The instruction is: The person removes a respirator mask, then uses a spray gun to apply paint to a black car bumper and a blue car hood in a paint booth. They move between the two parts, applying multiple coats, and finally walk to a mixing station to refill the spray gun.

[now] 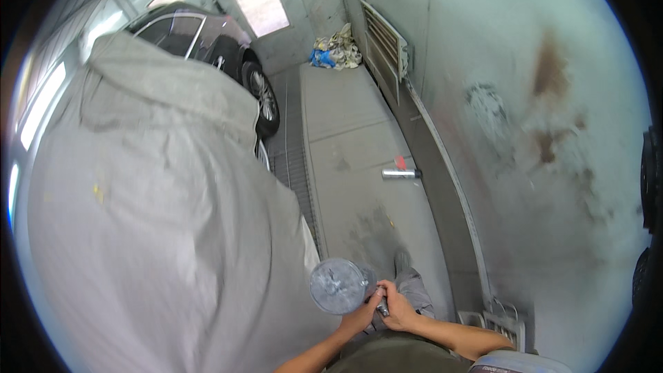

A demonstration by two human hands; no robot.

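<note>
A spray gun (pixel 383 307) with a round, clouded translucent cup (pixel 337 286) is held in front of my body at the lower middle. My left hand (pixel 363 315) is closed against the gun just behind the cup. Wrapped around its metal part from the other side is my right hand (pixel 398 309). The two hands almost touch, and they hide most of the gun's body. Close to the cup, on my left, hangs a grey cover sheet (pixel 173 186) draped over most of a car.
The dark car's (pixel 221 34) uncovered end and wheel (pixel 261 93) show beyond the sheet. A silver can (pixel 400 174) lies on the grey floor (pixel 345 117). Crumpled sheeting (pixel 336 50) is heaped in the far corner. A louvred panel (pixel 385 45) juts from the stained right wall (pixel 497 41).
</note>
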